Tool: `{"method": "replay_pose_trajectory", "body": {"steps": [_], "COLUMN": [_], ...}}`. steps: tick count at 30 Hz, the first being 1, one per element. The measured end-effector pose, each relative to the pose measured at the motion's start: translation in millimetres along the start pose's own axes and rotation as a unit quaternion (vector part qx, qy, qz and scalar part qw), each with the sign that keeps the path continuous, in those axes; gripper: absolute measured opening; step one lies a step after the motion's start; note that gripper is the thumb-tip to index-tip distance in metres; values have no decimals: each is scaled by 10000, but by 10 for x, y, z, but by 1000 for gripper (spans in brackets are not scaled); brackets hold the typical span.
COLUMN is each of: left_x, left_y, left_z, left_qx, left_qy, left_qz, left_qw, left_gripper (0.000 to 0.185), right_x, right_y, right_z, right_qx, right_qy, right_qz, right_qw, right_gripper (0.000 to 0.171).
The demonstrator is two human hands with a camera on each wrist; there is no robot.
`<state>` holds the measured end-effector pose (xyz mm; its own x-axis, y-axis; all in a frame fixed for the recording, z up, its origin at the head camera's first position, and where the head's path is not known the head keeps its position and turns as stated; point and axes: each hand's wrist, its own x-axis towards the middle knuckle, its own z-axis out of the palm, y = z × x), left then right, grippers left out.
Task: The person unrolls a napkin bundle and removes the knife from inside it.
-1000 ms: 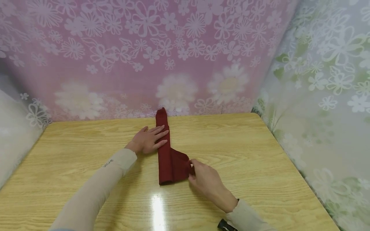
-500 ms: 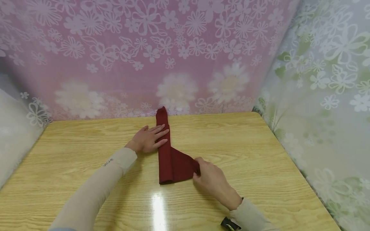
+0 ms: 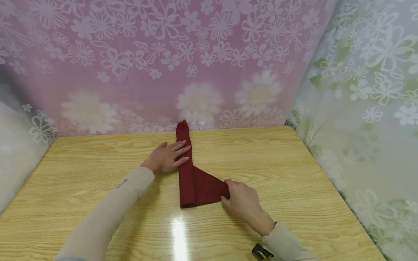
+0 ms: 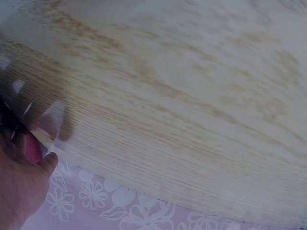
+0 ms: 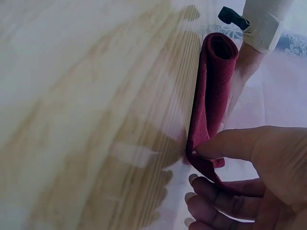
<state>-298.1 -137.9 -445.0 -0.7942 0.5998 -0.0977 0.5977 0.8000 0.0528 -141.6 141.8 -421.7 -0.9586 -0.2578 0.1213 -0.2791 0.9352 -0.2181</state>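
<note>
A dark red cloth [image 3: 187, 185] lies on the wooden table, its long part rolled up and pointing away from me. The right wrist view shows the hollow end of the roll [image 5: 221, 50]. My left hand [image 3: 166, 156] rests on the roll's upper half, fingers spread and straight across it. In the left wrist view only part of that left hand [image 4: 21, 184] shows at the lower left edge. My right hand [image 3: 243, 201] pinches the corner of a flap that spreads rightward from the roll's lower half. Up close, the right thumb [image 5: 228, 144] presses the cloth's edge against the fingers.
The table [image 3: 98, 156] has a light wood-grain top, with a bright reflection near its front. Behind it hangs a pink flowered sheet [image 3: 147, 90], which the roll's far end reaches. A pale flowered sheet [image 3: 369, 145] borders the right side.
My right hand has drawn the flap's corner to the right, and the flap now lies wider and smoother. My left hand has stayed in place on the roll.
</note>
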Motion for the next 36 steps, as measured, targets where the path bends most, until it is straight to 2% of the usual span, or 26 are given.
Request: {"method": "replay_pose_trajectory", "body": {"steps": [14, 19, 23, 26, 31, 36], "left_x": [0, 0, 4, 6, -4, 3], "left_y": [4, -5, -10, -16, -22, -16], "left_z": [-10, 8, 11, 6, 6, 18], "left_qx": [-14, -2, -12, -25, -43, -113], "left_qy": [23, 45, 26, 22, -6, 65], "left_qz": [-8, 44, 21, -6, -31, 32], "left_qw": [10000, 10000, 10000, 10000, 10000, 9999], "left_gripper": [62, 63, 64, 63, 62, 63], "right_x": [6, 0, 38, 82, 152, 200], "right_y": [127, 197, 275, 336, 428, 509], "right_z": [11, -11, -49, -92, -138, -112], "right_qx": [-593, -423, -198, 90, 527, 492], "right_qy": [136, 169, 209, 25, -601, -1050], "right_qz": [-115, -414, -867, -1270, -1916, -2142], "right_qw": [9981, 9981, 9958, 9919, 9782, 9699], "right_gripper": [43, 45, 45, 43, 44, 48]}}
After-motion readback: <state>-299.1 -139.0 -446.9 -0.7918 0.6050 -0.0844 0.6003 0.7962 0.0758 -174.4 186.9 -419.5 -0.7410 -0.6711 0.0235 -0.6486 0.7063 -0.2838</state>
